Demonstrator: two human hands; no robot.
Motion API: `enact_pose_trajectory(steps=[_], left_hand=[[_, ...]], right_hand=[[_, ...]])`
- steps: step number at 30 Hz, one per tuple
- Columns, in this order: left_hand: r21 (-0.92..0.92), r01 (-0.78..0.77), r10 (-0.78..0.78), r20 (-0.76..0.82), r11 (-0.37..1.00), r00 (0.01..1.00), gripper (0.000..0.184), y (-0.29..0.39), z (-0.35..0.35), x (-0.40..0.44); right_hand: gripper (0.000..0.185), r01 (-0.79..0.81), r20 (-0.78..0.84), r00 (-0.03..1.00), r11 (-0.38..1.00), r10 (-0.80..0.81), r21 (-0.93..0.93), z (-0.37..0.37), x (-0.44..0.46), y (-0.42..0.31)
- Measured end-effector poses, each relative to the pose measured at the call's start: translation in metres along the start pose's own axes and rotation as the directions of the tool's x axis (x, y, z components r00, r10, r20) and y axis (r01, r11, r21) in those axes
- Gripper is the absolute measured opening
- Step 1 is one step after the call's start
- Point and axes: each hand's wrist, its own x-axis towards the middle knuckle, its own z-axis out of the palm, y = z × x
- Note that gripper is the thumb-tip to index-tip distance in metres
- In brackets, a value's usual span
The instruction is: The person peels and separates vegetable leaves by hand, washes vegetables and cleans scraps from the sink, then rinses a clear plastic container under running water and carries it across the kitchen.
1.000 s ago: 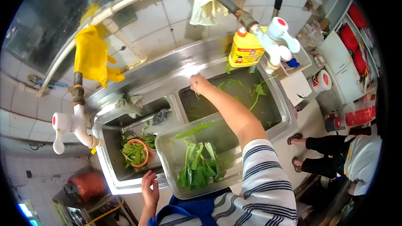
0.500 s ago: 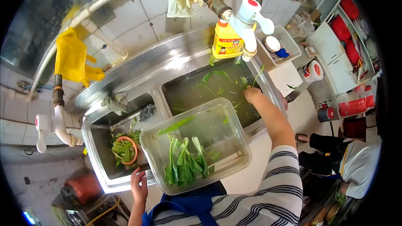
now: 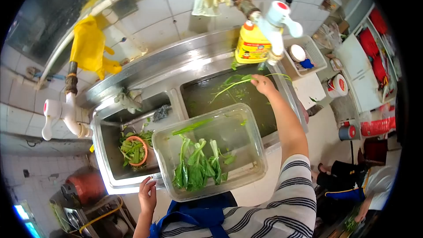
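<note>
Right hand pinches green stem; long axis slants leftward and bodyward over sink; left hand farther, released, near clear tub.

One left hand, one right hand; two sink basins; two white taps; one clear tub; one yellow jug; one yellow glove; one orange-rimmed container; one other person; leafy greens in the tub overlap too much to count

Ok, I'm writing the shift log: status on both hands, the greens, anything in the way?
Right hand gripping green stem over water basin. Left hand open near clear tub of leafy greens. Possibly obstructing: tub across basin's near edge.
</note>
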Motion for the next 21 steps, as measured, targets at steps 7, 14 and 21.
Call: enact_pose_trajectory(steps=[7, 14, 21], left_hand=[[0.031, 0.165, -0.163, -0.061, 0.986, 0.985, 0.013, -0.008, -0.014, -0.031], [-0.018, 0.152, -0.153, -0.110, 0.988, 0.982, 0.012, -0.020, -0.017, -0.043], [-0.092, 0.145, -0.154, -0.109, 0.985, 0.982, 0.012, -0.030, -0.025, -0.037]], right_hand=[[0.113, -0.236, 0.362, 0.902, 0.971, 0.236, -0.044, 0.050, 0.044, -0.026], [0.014, -0.448, 0.783, 0.615, 0.859, 0.096, 0.247, 0.075, 0.046, -0.081], [0.029, -0.122, 0.745, 0.662, 0.968, -0.085, 0.220, 0.022, 0.027, -0.189]])
